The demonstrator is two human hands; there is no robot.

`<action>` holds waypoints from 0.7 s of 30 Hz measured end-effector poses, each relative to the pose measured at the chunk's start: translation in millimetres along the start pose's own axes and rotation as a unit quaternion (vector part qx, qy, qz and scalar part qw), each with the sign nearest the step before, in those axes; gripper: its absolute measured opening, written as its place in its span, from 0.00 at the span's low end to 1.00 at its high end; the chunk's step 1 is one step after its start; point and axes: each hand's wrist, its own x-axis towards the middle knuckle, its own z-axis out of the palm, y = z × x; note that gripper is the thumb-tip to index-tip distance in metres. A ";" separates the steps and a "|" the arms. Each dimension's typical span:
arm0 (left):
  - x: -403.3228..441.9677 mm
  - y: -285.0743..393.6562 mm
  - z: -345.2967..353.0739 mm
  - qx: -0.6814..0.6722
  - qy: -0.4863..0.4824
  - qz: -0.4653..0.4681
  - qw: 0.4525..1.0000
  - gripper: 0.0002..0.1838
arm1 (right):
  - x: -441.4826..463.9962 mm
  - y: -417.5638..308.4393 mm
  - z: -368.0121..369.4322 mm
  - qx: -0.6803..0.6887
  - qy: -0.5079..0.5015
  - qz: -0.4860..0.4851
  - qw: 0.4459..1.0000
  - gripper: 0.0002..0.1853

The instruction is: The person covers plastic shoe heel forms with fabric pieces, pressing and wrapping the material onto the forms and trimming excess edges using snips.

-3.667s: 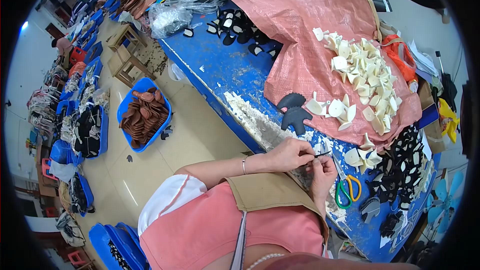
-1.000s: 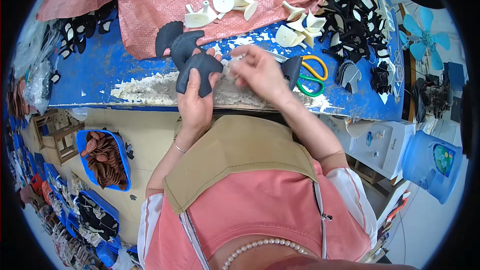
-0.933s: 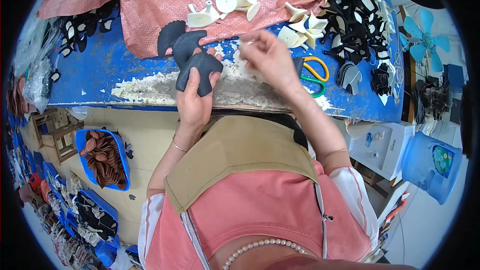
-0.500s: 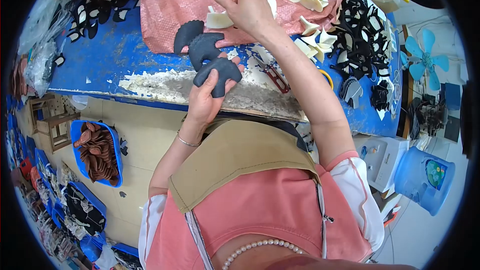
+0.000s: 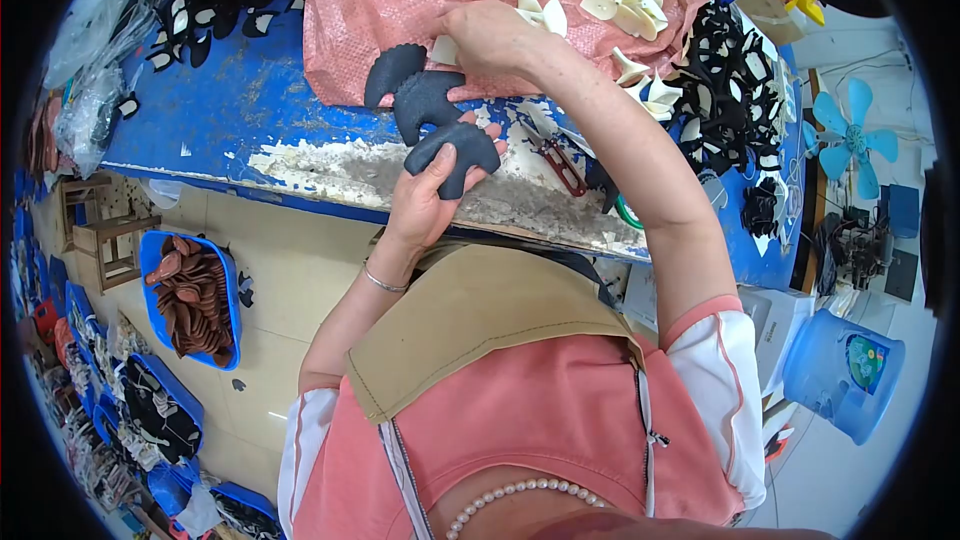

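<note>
My left hand (image 5: pixel 425 202) holds a dark curved piece (image 5: pixel 455 155) above the front edge of the blue table (image 5: pixel 230 110), thumb on top and fingers beneath. Just beyond it, two more dark scalloped pieces (image 5: pixel 425 100) lie partly on the pink woven sheet (image 5: pixel 390 0). Over that sheet my right hand (image 5: pixel 487 37) is closed at a cream-coloured curved part (image 5: pixel 445 50), its fingertips partly hidden. More cream parts (image 5: pixel 625 0) are heaped on the sheet behind. Red-handled snips (image 5: pixel 565 170) rest on the table under my right forearm.
Black pieces (image 5: pixel 725 90) are piled at the table's right, others (image 5: pixel 200 25) at the back left beside clear plastic bags (image 5: pixel 90 120). A blue basket of brown pieces (image 5: pixel 233 325) and a wooden stool (image 5: pixel 105 245) stand on the floor, left. A blue fan (image 5: pixel 857 137) is far right.
My right hand has moved from above the table to the cream parts on the sheet and closed there. My left hand keeps the dark piece. The view has shifted slightly.
</note>
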 end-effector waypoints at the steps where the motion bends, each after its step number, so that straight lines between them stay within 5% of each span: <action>1: 0.5 0.1 0.1 -0.002 -0.001 0.000 1.000 0.25 | 1.6 0.8 -0.3 0.010 -0.062 0.009 0.998 0.19; 7: 0.7 0.0 -1.2 -0.004 0.000 0.000 1.000 0.24 | -22.2 4.7 10.5 0.120 0.223 -0.008 0.968 0.17; 11: 1.2 1.7 -1.0 -0.001 -0.002 0.000 1.000 0.24 | -33.0 0.8 -1.9 0.413 0.343 0.154 0.830 0.17; 14: 2.1 3.2 -1.3 -0.006 0.002 0.003 1.000 0.24 | -50.8 7.8 -25.7 0.483 0.358 0.171 0.781 0.15; 16: 1.8 1.9 -1.6 -0.013 0.007 0.003 1.000 0.24 | -68.3 -2.2 -41.2 0.598 0.419 0.170 0.662 0.28; 18: 3.3 1.8 -2.2 -0.030 0.009 -0.003 1.000 0.24 | -103.7 -19.7 -44.0 0.588 0.403 0.161 0.683 0.16; 21: 6.0 4.1 -2.9 -0.072 0.003 -0.001 0.997 0.25 | -135.7 -33.1 -12.0 0.670 0.272 0.259 0.640 0.15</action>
